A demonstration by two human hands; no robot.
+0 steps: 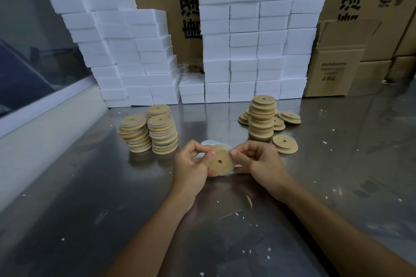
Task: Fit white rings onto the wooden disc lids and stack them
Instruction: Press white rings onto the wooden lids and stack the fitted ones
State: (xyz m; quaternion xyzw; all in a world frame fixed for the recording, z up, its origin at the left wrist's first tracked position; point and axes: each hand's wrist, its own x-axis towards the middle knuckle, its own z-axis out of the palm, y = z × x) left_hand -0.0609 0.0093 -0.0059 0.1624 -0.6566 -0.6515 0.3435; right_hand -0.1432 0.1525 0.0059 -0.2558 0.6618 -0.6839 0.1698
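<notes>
One wooden disc lid (220, 162) at centre, above counter (90, 186) | left hand (191, 168) and right hand (261, 162) fingers pinch its rim at 9 and 3 o'clock | white ring (231, 164) half-seated, likely soft, stretchy | lid stiff, light; hold by edge | ringed stacks (164, 134) at 10 o'clock.

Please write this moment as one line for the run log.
step: fitting ring | left hand: holds round wooden disc lid | right hand: pinches thin white ring | finished stacks: left
</notes>
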